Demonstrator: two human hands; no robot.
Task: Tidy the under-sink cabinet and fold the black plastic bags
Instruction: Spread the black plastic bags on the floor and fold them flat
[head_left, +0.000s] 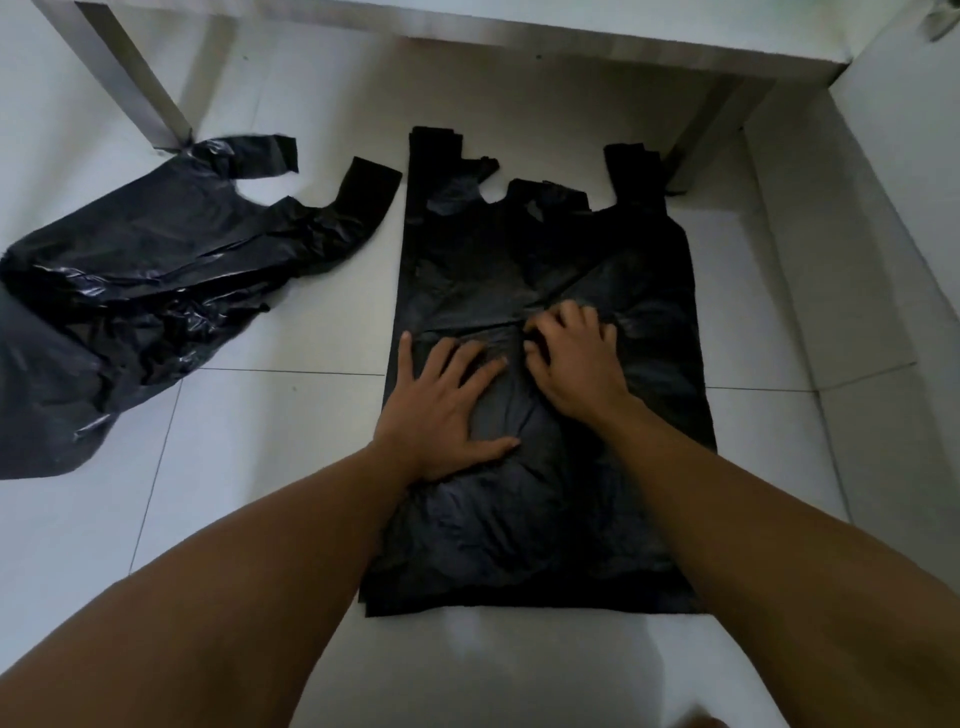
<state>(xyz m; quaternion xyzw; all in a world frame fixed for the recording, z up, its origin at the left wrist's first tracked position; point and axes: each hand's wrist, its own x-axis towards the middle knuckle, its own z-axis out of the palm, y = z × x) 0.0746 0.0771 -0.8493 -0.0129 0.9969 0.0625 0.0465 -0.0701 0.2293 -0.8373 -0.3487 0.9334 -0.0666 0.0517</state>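
Left hand (441, 410) lies wide open, fingers spread and palm down, pressing on the middle of a flat black bag (519, 249). Just beside it at 2 o'clock, the right hand (571, 358) has its fingers bent, the tips dug into the same bag and pinching a ridge of the film. Two hands, both on this one bag. It is spread on the white tiled floor (260, 467), its two handles pointing to 12 o'clock. At 10 o'clock, apart from it, sits a crumpled heap of black bags (156, 270); how many it holds cannot be told. One metal leg (135, 78) stands at 11 o'clock, touching the heap.
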